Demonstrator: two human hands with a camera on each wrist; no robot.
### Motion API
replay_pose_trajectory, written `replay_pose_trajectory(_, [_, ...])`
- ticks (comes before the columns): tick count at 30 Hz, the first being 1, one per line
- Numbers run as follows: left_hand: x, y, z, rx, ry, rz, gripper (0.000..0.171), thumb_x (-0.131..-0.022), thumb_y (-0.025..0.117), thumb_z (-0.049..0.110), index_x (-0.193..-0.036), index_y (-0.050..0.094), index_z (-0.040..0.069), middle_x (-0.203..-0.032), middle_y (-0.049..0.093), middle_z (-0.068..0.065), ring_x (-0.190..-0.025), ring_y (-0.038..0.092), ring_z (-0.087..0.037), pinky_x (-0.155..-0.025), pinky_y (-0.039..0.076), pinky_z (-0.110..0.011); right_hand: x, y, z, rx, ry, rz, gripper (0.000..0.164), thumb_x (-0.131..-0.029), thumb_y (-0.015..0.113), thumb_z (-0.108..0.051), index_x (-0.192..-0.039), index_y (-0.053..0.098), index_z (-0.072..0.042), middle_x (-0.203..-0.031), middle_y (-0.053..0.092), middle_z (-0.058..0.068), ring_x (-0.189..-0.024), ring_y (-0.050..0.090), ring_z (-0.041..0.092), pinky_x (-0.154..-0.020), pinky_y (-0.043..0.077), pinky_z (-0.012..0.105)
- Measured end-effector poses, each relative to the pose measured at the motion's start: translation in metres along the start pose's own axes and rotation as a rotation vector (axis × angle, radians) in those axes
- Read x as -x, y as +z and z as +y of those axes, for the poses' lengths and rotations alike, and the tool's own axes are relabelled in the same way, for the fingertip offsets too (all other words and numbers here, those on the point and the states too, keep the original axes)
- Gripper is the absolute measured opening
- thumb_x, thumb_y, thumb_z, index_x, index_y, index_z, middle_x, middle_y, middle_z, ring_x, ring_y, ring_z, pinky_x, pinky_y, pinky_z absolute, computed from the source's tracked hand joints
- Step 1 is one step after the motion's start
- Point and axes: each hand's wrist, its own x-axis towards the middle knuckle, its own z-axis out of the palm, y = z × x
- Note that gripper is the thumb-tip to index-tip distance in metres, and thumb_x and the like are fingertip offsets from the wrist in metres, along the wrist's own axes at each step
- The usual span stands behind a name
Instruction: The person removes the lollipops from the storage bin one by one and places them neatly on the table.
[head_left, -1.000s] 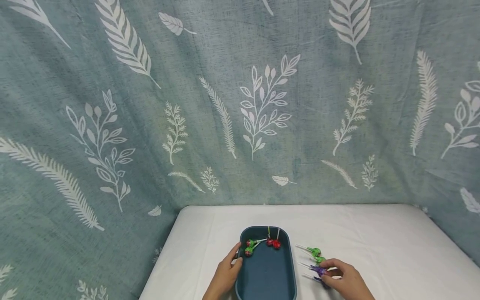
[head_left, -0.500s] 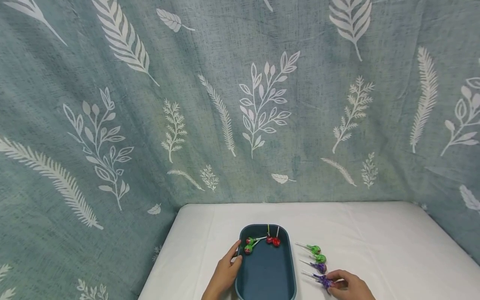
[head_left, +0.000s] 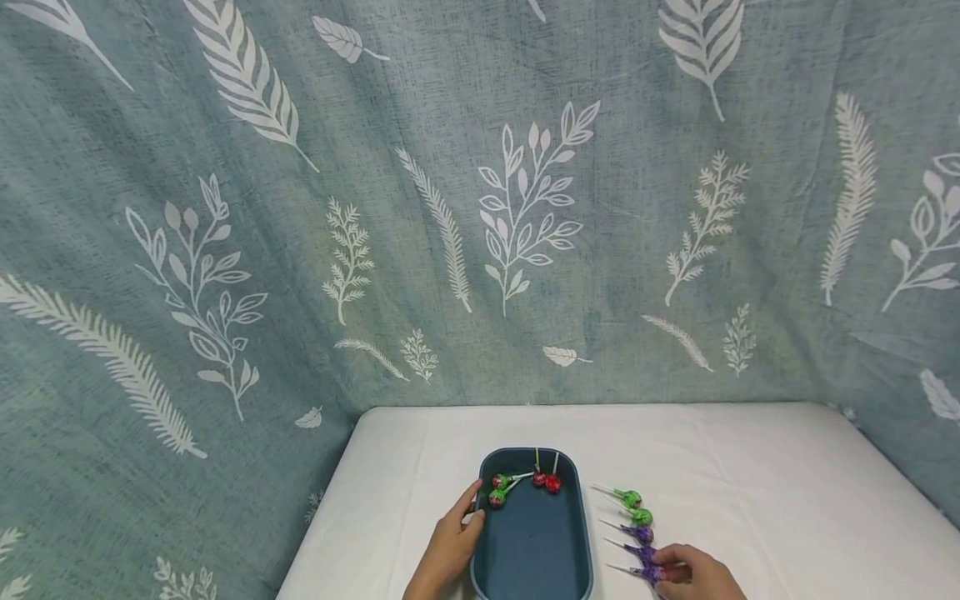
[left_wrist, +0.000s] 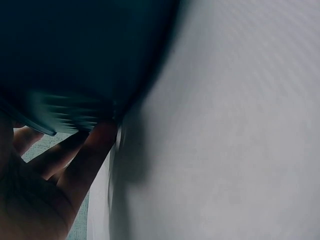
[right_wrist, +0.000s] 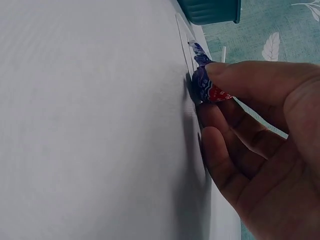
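A dark blue tray [head_left: 532,550] has my left hand [head_left: 452,542] at its left side, thumb at the rim and fingers against the outer wall. The left wrist view shows those fingers [left_wrist: 95,142] touching the ribbed wall just under the rim. My right hand [head_left: 697,573] pinches a purple-wrapped lollipop [head_left: 639,572] by its head, low over the white cloth, its stick pointing left toward the tray. Red wrapper shows between thumb and fingers in the right wrist view, where the lollipop [right_wrist: 202,82] hangs close beside the cloth. Just behind lies another purple lollipop [head_left: 637,551], partly covered by the fingers.
Farther back in the same row lie a purple lollipop [head_left: 643,534] and two green ones, the farthest a green lollipop [head_left: 632,499]. Inside the tray's back are two green-and-red lollipops [head_left: 497,498] and two red lollipops [head_left: 552,483]. A leaf-patterned curtain [head_left: 525,250] surrounds the white table [head_left: 772,500].
My right hand has moved slightly toward the near edge, and the purple lollipops are now spread apart in a row, sticks pointing left. The left hand stays at the tray.
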Motion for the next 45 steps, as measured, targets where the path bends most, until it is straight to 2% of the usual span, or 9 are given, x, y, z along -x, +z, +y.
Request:
replay_pose_trajectory(6, [-0.001, 0.001, -0.001, -0.016, 0.006, 0.013, 0.050, -0.104, 0.051, 0.018, -0.153, 0.046, 0.009, -0.132, 0.060, -0.029, -0.100, 0.071, -0.035, -0.087, 0.055, -0.052, 0.000, -0.002, -0.001, 0.029, 0.004, -0.008, 0.030, -0.077, 0.085, -0.009, -0.103, 0.070, -0.002, -0.095, 0.069, 0.002, -0.084, 0.067, 0.020, -0.078, 0.055, 0.044])
replay_pose_trajectory(16, [0.000, 0.000, 0.001, -0.023, -0.014, 0.004, 0.050, -0.103, 0.053, 0.018, -0.153, 0.046, 0.012, -0.133, 0.061, -0.027, -0.099, 0.071, -0.034, -0.088, 0.054, -0.054, 0.004, -0.009, -0.010, 0.039, -0.031, 0.074, 0.036, -0.078, 0.087, -0.022, -0.103, 0.070, -0.003, -0.092, 0.067, -0.001, -0.083, 0.066, 0.020, -0.077, 0.056, 0.046])
replay_pose_trajectory(21, [0.001, 0.000, 0.001, -0.024, -0.011, 0.008, 0.050, -0.104, 0.052, 0.018, -0.153, 0.046, 0.012, -0.131, 0.061, -0.029, -0.101, 0.071, -0.038, -0.088, 0.054, -0.055, 0.003, -0.007, -0.027, 0.005, -0.093, 0.201, 0.029, -0.084, 0.080, -0.015, -0.104, 0.069, 0.002, -0.093, 0.068, 0.002, -0.083, 0.065, 0.020, -0.075, 0.056, 0.041])
replay_pose_trajectory(25, [0.001, 0.000, 0.002, -0.027, -0.007, 0.007, 0.050, -0.104, 0.051, 0.019, -0.153, 0.046, 0.011, -0.130, 0.061, -0.029, -0.098, 0.071, -0.036, -0.086, 0.055, -0.054, 0.002, -0.004, -0.044, -0.022, -0.145, 0.251, 0.026, -0.087, 0.077, -0.012, -0.108, 0.069, 0.001, -0.095, 0.070, 0.001, -0.085, 0.066, 0.018, -0.074, 0.056, 0.035])
replay_pose_trajectory(32, [0.000, -0.001, 0.002, -0.026, -0.014, -0.005, 0.051, -0.104, 0.052, 0.020, -0.154, 0.045, 0.012, -0.131, 0.061, -0.028, -0.098, 0.071, -0.035, -0.087, 0.054, -0.054, -0.003, 0.000, -0.070, -0.035, -0.249, 0.271, 0.024, -0.088, 0.077, -0.013, -0.109, 0.071, -0.005, -0.101, 0.072, 0.003, -0.088, 0.067, 0.016, -0.075, 0.056, 0.028])
replay_pose_trajectory(38, [0.000, -0.001, 0.001, -0.032, -0.016, -0.005, 0.051, -0.104, 0.052, 0.020, -0.153, 0.046, 0.013, -0.131, 0.061, -0.028, -0.099, 0.071, -0.038, -0.088, 0.054, -0.056, -0.009, 0.004, -0.089, -0.064, -0.245, 0.285, 0.021, -0.087, 0.077, -0.013, -0.107, 0.073, -0.008, -0.099, 0.073, 0.003, -0.088, 0.069, 0.017, -0.075, 0.057, 0.029])
replay_pose_trajectory(45, [-0.001, 0.000, 0.001, -0.024, -0.020, -0.005, 0.050, -0.104, 0.052, 0.020, -0.153, 0.046, 0.014, -0.132, 0.061, -0.028, -0.101, 0.070, -0.038, -0.089, 0.053, -0.056, -0.014, 0.010, -0.109, -0.084, -0.278, 0.278, 0.022, -0.087, 0.077, -0.012, -0.109, 0.073, -0.006, -0.101, 0.074, 0.005, -0.092, 0.070, 0.021, -0.077, 0.058, 0.034])
